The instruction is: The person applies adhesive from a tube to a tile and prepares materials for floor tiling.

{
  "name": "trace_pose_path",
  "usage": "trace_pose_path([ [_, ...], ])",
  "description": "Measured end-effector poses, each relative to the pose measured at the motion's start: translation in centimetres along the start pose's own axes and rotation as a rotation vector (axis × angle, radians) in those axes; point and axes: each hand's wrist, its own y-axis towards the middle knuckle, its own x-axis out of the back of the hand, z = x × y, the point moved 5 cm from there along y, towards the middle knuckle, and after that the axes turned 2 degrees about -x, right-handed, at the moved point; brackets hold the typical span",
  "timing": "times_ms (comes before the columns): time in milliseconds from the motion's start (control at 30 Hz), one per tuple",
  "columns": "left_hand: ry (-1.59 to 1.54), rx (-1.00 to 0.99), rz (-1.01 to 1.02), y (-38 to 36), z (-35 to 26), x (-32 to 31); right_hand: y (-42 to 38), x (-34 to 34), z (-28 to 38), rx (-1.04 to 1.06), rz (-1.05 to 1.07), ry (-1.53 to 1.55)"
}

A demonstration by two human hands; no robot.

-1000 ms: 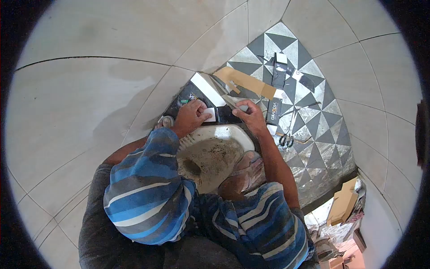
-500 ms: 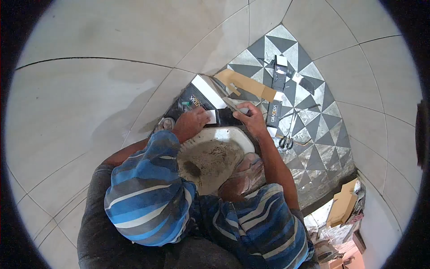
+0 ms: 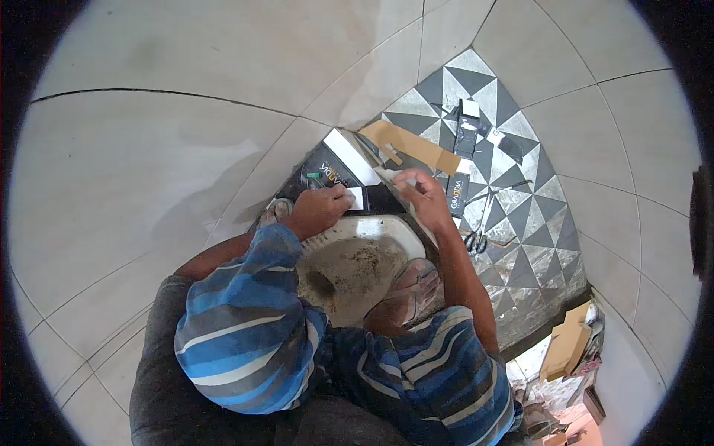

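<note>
In the head view, the 2 hands work at the rim of a dirty white ceramic squat pan (image 3: 401, 232). The left hand (image 3: 321, 212) rests its curled fingers on a small white card flap (image 3: 358, 199), beside a black cardboard box with white and orange lettering (image 3: 327, 172); I cannot tell whether they grip it. The right hand (image 3: 425, 198) has thumb and fingers pinched on a thin, pale strip (image 3: 384, 172), its details blurred. A loose left hold could let the flap slide; a slipping pinch could drop the strip into the pan. The black-handled metal scissors (image 3: 476, 242) lie near the right wrist, where a backward sweep could knock them.
</note>
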Motion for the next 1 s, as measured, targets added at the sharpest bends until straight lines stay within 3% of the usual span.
trace_pose_path([
  [100, -0.063, -0.016, -0.117, -0.5, -0.1, 0.6, 0.3, -1.7, 3.4, 0.031, 0.126, -0.030],
  [167, 0.001, 0.064, -0.035, -0.7, 0.0, 0.4, 1.0, -2.7, 4.6, 0.055, 0.203, -0.292],
  [367, 0.022, 0.022, -0.024, -1.0, 0.5, -0.9, 3.4, -5.6, 5.1, 0.291, 0.278, -0.635],
  [500, 0.017, 0.047, 0.007, -0.9, 0.4, -0.9, 4.3, -6.6, 5.4, 0.280, 0.323, -0.711],
  [567, 0.053, 0.082, 0.116, -0.8, 0.2, -0.7, 4.7, -7.2, 5.4, 0.227, 0.359, -0.810],
  [1000, 0.042, 0.075, 0.119, -0.7, -0.2, -0.5, 6.2, -9.2, 5.3, 0.202, 0.408, -0.876],
])
